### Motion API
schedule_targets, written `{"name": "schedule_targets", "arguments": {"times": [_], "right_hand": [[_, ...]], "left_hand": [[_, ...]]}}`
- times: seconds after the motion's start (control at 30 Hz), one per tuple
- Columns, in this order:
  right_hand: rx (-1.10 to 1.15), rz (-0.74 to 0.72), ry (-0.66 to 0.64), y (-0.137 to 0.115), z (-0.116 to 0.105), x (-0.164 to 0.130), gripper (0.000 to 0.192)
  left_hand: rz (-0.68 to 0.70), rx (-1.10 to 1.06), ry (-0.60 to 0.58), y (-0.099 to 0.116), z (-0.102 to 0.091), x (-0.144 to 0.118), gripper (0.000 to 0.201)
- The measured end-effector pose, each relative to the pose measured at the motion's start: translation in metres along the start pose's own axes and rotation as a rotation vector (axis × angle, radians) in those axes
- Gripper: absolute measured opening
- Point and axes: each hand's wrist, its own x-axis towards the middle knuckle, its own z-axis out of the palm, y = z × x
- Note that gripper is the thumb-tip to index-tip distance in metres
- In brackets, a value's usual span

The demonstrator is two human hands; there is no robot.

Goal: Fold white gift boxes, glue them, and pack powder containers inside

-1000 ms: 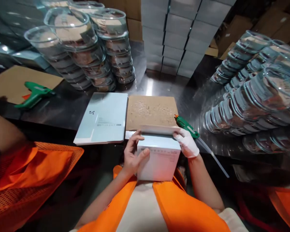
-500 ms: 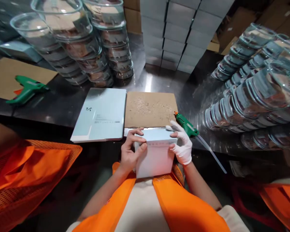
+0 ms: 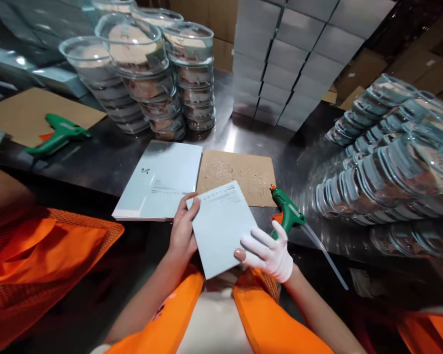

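Head view: pale box, light stiff card by its look, pinched at side edges by bare left hand and gloved right hand; corners crushable.

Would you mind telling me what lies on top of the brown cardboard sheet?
Whitish dried specks dot the brown cardboard sheet. The pale blue box, in both hands, hides its near edge; what lies there is unseen.

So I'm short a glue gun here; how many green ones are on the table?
2: one glue gun beside the gloved right hand, another glue gun on cardboard far left. Others may be hidden.
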Motion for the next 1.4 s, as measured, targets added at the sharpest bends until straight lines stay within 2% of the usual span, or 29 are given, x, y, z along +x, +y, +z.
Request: {"name": "schedule_targets", "arguments": {"times": [0.07,0.1,0.17,0.23,0.33,0.4,0.5,0.63,0.77,0.83,0.9,0.97,1.03,1.07,1.13,1.17,1.23,1.27,1.33,1.4], "right_hand": [[-0.082,-0.089,-0.067,0.015,-0.002,0.012,0.039],[-0.094,-0.074,-0.049,0.027,0.000,0.021,0.039],[-0.119,0.041,-0.013,0.064,0.011,0.046,0.052],[-0.168,0.191,-0.062,0.110,0.032,0.080,0.063],[-0.233,0.448,-0.265,0.182,0.073,0.141,0.068],[-0.252,0.549,-0.328,0.218,0.100,0.179,0.068],[-0.236,0.582,-0.336,0.249,0.129,0.211,0.060],[-0.194,0.584,-0.350,0.261,0.150,0.211,0.048],[-0.166,0.588,-0.366,0.256,0.151,0.208,0.047],[-0.160,0.586,-0.358,0.247,0.142,0.209,0.050],[-0.164,0.585,-0.331,0.231,0.126,0.206,0.055],[-0.151,0.536,-0.284,0.206,0.102,0.190,0.056],[-0.100,0.407,-0.203,0.172,0.073,0.158,0.050],[-0.064,0.322,-0.143,0.152,0.059,0.139,0.046],[-0.007,0.244,-0.032,0.111,0.032,0.102,0.042],[0.020,0.250,0.016,0.091,0.021,0.087,0.045],[0.047,0.281,0.107,0.055,0.004,0.072,0.058],[0.044,0.291,0.146,0.042,-0.001,0.071,0.064],[0.019,0.295,0.201,0.024,-0.007,0.080,0.067],[-0.011,0.343,0.236,0.018,-0.009,0.091,0.054]], "left_hand": [[-0.022,-0.028,-0.003,0.005,-0.001,0.005,0.081],[0.004,-0.035,0.018,0.007,-0.002,0.006,0.087],[0.138,0.005,0.072,0.012,-0.008,0.005,0.090],[0.247,0.100,0.112,0.015,-0.016,0.000,0.085],[0.245,0.237,0.077,0.014,-0.028,-0.009,0.075],[0.232,0.335,0.022,0.011,-0.036,-0.014,0.069],[0.309,0.498,0.003,0.008,-0.054,-0.017,0.061],[0.428,0.723,0.109,0.026,-0.080,0.002,0.054],[0.555,1.063,0.220,0.072,-0.085,0.059,0.058],[0.471,1.259,0.315,0.094,-0.081,0.098,0.072],[0.302,1.354,0.388,0.107,-0.080,0.132,0.091],[0.204,1.364,0.363,0.112,-0.084,0.154,0.080],[0.188,1.348,0.324,0.111,-0.090,0.160,0.057],[0.244,1.322,0.328,0.111,-0.093,0.156,0.049],[0.450,1.244,0.379,0.110,-0.093,0.136,0.046],[0.584,1.194,0.412,0.109,-0.089,0.121,0.048],[0.750,1.168,0.409,0.106,-0.077,0.087,0.054],[0.800,1.172,0.338,0.103,-0.070,0.070,0.054],[0.830,1.153,0.080,0.090,-0.054,0.037,0.051],[0.788,1.120,-0.186,0.072,-0.046,0.010,0.043]]}}
